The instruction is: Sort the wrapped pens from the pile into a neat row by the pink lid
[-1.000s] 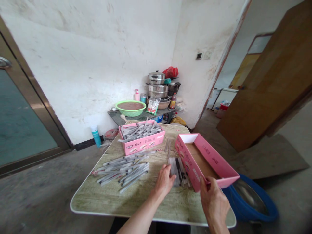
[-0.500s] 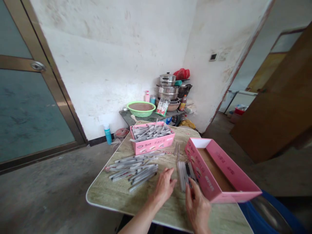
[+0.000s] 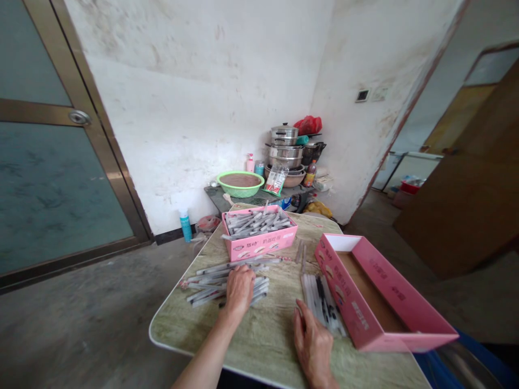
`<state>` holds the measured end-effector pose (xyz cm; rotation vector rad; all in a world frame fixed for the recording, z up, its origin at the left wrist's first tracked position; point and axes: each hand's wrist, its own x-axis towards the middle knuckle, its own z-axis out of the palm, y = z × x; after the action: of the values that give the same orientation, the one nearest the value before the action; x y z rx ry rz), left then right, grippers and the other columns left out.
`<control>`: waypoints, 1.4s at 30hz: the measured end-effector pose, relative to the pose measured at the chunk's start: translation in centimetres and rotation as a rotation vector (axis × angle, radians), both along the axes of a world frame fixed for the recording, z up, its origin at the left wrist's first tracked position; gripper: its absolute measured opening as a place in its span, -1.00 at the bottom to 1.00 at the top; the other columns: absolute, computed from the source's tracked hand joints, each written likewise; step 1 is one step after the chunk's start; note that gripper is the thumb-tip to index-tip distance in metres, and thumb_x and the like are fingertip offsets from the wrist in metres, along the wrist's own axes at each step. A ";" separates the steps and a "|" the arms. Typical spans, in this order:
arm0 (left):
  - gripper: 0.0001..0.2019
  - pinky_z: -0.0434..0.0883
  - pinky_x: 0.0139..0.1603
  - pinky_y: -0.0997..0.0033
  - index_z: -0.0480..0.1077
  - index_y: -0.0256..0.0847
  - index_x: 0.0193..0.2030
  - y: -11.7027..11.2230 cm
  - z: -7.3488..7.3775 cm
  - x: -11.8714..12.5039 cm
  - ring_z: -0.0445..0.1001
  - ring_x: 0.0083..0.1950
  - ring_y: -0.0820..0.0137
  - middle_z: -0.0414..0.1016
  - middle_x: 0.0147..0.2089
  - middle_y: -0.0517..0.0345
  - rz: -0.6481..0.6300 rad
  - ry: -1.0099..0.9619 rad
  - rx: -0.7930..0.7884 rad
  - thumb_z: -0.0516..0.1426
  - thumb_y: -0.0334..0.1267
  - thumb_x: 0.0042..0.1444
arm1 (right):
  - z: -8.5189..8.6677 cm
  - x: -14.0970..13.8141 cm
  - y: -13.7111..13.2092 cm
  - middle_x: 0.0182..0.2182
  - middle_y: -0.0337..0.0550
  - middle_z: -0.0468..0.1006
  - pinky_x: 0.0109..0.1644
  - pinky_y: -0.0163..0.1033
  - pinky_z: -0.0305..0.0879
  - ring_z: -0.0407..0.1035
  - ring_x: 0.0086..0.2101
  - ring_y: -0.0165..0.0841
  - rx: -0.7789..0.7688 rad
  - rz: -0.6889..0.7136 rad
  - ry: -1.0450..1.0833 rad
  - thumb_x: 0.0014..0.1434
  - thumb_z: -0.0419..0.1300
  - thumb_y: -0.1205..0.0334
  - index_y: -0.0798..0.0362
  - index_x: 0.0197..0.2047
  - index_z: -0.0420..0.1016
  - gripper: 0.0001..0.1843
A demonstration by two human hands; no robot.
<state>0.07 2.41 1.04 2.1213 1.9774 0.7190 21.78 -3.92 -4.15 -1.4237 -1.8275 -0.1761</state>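
Now that my left hand (image 3: 240,287) is over on the loose pens (image 3: 213,285), my 11 o'clock, work shifts there; can't tell its grip. Right hand (image 3: 313,341) slack, nothing held, beside row (image 3: 316,297), 1 o'clock.

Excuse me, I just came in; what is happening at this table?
A person's left hand is over a loose pile of pen-like sticks on the table; whether it grips any is hidden. The right hand is beside a neater row of sticks. Behind the pile stands a pink box heaped with more; another pink box stands open, right of the row.
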 end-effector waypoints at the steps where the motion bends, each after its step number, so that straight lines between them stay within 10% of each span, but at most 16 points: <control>1: -0.87 0.20 -0.01 0.29 0.49 -0.16 -0.29 -0.1 0.2 0.3 0.34 -0.07 0.25 0.46 -0.20 0.10 -0.014 -0.020 0.021 0.12 -0.40 0.09 | 0.1 0.0 0.0 -0.29 0.00 0.62 -0.28 -0.38 0.37 0.52 -0.40 -0.39 0.001 0.006 0.007 0.34 -0.05 0.15 0.19 -0.03 0.47 -0.63; 12: -0.82 0.19 0.09 0.19 0.47 -0.07 -0.16 -3.1 1.4 6.3 0.36 -0.10 0.31 0.50 -0.19 0.16 -0.490 -0.175 0.219 0.07 -0.36 0.19 | 0.9 -0.3 0.0 -0.30 -0.01 0.60 -0.35 -0.37 0.33 0.51 -0.44 -0.38 -0.098 -0.070 0.107 0.38 -0.18 0.13 0.18 -0.05 0.44 -0.56; 18: -0.81 0.33 0.05 0.13 0.45 -0.13 -0.10 -2.5 -0.1 7.2 0.40 -0.03 0.21 0.49 -0.09 0.02 -0.258 -0.530 0.358 0.10 -0.31 0.15 | 0.6 -0.2 0.1 -0.40 -0.04 0.58 -0.38 -0.35 0.31 0.48 -0.48 -0.37 0.019 -0.051 0.155 0.37 -0.14 0.12 0.13 -0.17 0.46 -0.59; 22: -0.70 0.35 -0.55 0.45 0.45 -0.25 -0.33 -2.1 -1.4 8.4 0.40 -0.52 0.39 0.46 -0.47 0.10 -0.216 -1.046 -0.068 0.08 -0.04 0.16 | 0.5 0.0 0.1 -0.36 0.00 0.59 -0.35 -0.31 0.33 0.49 -0.44 -0.32 0.054 -0.145 0.239 0.37 -0.13 0.11 0.15 -0.14 0.44 -0.60; 27: -0.65 0.40 -0.49 0.49 0.46 -0.29 -0.19 -2.0 -2.3 9.0 0.46 -0.37 0.36 0.52 -0.28 0.03 -0.293 -1.479 -0.254 0.17 -0.01 0.07 | 0.6 -0.1 0.0 -0.35 -0.09 0.58 -0.35 -0.36 0.31 0.47 -0.45 -0.39 -0.064 0.069 0.260 0.37 -0.12 0.14 0.10 -0.11 0.43 -0.65; 42: -0.67 0.41 -0.44 0.49 0.45 -0.31 -0.24 -1.9 -2.7 8.5 0.48 -0.35 0.35 0.54 -0.34 0.03 -0.261 -1.527 -0.175 0.17 -0.03 0.09 | 0.8 -0.4 -0.1 -0.38 -0.11 0.56 -0.34 -0.37 0.28 0.46 -0.45 -0.40 -0.100 0.150 0.182 0.35 -0.08 0.20 0.09 -0.16 0.43 -0.72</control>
<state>8.55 0.53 -1.67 0.9527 0.8184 1.3878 21.41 -3.98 -3.32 -1.3178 -1.8038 0.1190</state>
